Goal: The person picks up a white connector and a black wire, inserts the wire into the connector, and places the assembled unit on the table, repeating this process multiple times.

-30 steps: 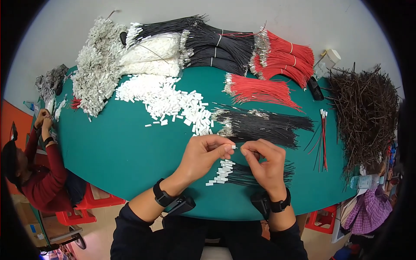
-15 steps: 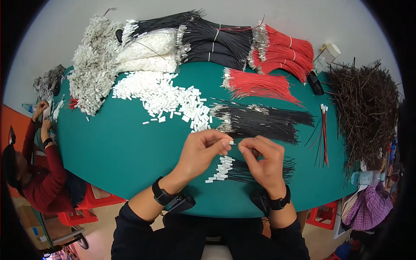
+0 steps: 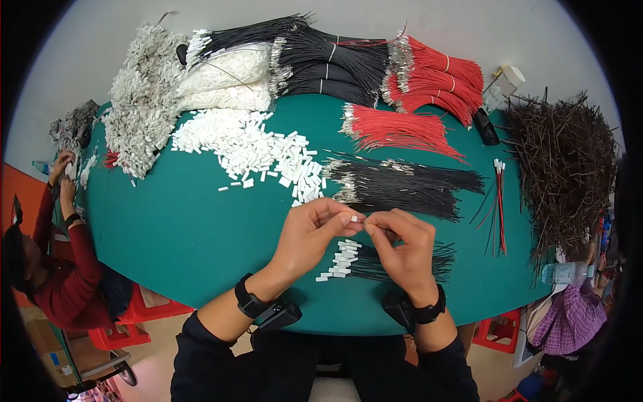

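Note:
Between the thumb and fingertips of my left hand point(image 3: 311, 231) is a small white plastic connector housing point(image 3: 354, 219). My right hand point(image 3: 405, 241) is closed in a pinch right beside it, on what looks like the tip of a thin wire; the fingers hide most of it. The fingertips of both hands nearly touch. Below them on the table lies a row of black wires with white housings point(image 3: 343, 260) on their left ends. Beyond my hands is a bundle of loose black wires point(image 3: 408, 187) with bare metal terminals.
A heap of white housings point(image 3: 261, 151) spreads over the green table point(image 3: 167, 234). Red wires point(image 3: 402, 130), tied black bundles point(image 3: 335, 63) and tied red bundles point(image 3: 445, 74) lie farther back. A brown wire pile point(image 3: 562, 174) stands right. Another person point(image 3: 60, 268) works at far left.
My right hand has moved slightly left, closing the small gap to the housing in my left hand. My left hand has stayed nearly in place.

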A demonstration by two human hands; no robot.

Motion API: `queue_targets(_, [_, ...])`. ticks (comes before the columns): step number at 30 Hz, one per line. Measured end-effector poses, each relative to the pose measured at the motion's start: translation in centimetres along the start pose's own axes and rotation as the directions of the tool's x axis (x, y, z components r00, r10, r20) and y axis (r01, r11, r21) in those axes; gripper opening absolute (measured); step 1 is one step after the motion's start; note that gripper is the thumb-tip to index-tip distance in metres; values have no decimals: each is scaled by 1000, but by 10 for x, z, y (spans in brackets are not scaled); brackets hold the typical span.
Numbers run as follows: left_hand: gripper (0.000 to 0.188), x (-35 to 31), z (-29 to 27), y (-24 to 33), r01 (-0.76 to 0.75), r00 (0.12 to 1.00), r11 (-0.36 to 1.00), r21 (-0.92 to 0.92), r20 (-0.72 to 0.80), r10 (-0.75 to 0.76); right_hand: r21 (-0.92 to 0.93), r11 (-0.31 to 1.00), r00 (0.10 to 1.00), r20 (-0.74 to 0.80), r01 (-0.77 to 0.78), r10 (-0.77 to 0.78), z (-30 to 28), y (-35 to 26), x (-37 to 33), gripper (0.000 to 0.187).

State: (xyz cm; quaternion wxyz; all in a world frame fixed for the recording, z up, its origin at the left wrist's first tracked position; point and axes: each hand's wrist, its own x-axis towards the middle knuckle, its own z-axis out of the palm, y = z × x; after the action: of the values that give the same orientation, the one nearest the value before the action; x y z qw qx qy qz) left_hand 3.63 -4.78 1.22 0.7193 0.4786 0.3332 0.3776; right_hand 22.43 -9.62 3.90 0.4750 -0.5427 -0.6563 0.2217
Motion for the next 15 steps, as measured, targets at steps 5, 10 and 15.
queue_targets(5, [20, -2, 0, -5, 1, 1000, 1000, 4, 6, -1, 20, 999, 999, 12, -32, 32, 1, -1, -2, 5])
queue_targets(10, [20, -1, 1, -2, 12, 1000, 1000, -12, 18, -12, 16, 1000, 1000, 12, -19, 19, 3, -1, -3, 4])
queue_targets(15, [15, 0, -6, -1, 10, 1000, 995, 100, 13, -11, -78, 997, 999, 40, 5, -2, -1, -3, -1, 8])
